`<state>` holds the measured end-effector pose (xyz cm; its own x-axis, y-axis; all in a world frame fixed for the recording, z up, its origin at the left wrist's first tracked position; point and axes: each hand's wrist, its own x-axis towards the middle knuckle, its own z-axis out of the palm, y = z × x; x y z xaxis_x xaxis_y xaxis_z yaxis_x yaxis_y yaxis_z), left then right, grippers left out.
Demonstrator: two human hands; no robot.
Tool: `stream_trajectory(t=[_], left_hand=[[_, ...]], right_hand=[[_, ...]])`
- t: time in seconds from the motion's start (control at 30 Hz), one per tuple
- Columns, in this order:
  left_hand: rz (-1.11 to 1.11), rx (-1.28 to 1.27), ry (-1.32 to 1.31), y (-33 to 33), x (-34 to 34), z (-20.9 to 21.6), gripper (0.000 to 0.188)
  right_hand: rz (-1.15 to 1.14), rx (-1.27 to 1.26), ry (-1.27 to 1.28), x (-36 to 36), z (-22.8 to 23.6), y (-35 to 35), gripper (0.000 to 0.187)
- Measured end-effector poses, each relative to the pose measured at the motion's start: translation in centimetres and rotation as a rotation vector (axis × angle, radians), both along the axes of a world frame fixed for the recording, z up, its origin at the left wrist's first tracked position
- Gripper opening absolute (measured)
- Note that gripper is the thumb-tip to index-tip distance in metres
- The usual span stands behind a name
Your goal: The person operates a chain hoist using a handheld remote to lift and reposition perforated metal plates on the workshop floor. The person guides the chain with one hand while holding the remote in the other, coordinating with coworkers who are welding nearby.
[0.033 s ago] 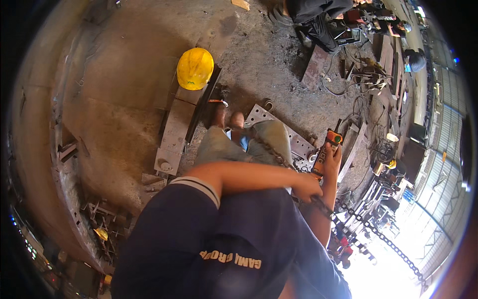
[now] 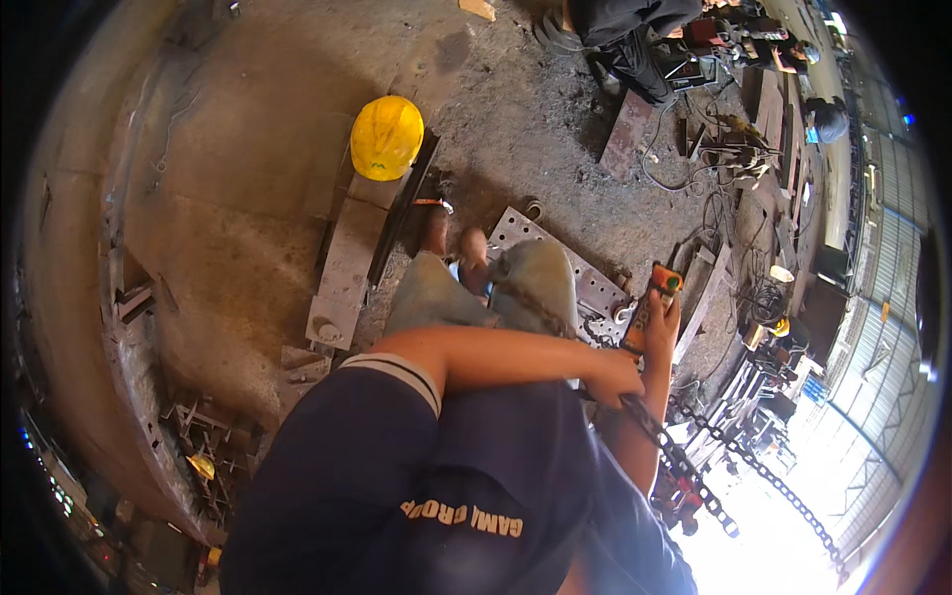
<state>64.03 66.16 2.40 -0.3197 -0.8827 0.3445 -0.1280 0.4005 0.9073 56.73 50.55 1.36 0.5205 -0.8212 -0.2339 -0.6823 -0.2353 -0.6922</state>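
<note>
My left arm reaches across my body to the right. Its hand (image 2: 610, 375) is closed round a dark steel chain (image 2: 684, 464), whose loose end hangs out toward the lower right. Just beyond, my right hand (image 2: 661, 327) grips an orange and black handheld remote control (image 2: 666, 280), with a green button at its top. Another length of chain (image 2: 764, 468) runs from near my right forearm to the lower right. Past my knees, a steel plate with round holes (image 2: 592, 282) lies on the floor; chain links and a metal ring rest by its right end.
A yellow hard hat (image 2: 387, 139) sits on a long steel bar (image 2: 349, 253) at the left. Another person (image 2: 635, 25) is low at the top. Cables, steel pieces (image 2: 627, 134) and flat bars (image 2: 701, 302) are strewn along the right side.
The chain in my left hand has swung out to the lower right, and more of its loose end shows. The remote control has turned slightly in my right hand.
</note>
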Motion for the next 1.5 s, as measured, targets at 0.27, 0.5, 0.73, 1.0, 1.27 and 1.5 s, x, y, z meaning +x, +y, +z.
stream_trajectory(t=[0.27,0.5,0.73,1.0,1.27,1.5], left_hand=[[0.101,0.016,0.134,-2.6,-4.0,-2.1,0.020],[0.490,0.076,0.063,-6.5,-9.2,-5.1,0.022],[0.669,0.194,-0.010,-10.6,-18.9,-5.1,0.025],[0.528,0.199,-0.183,-6.4,-17.8,-3.1,0.024],[0.456,0.183,-0.121,4.4,-17.5,-5.6,0.019],[0.408,0.229,-0.030,13.4,-14.3,-7.2,0.022]], right_hand=[[-0.102,0.060,-0.017,-6.9,-1.0,-1.5,0.044],[-0.084,0.131,-0.303,-16.9,-0.9,-7.9,0.039],[-0.306,0.132,-0.342,-33.6,0.4,-7.5,0.052],[-0.410,0.201,-0.345,-39.8,0.0,0.0,0.043],[-0.336,0.148,-0.525,-30.6,-3.6,5.1,0.044],[-0.267,0.341,-0.247,-21.2,-3.3,12.2,0.038]])
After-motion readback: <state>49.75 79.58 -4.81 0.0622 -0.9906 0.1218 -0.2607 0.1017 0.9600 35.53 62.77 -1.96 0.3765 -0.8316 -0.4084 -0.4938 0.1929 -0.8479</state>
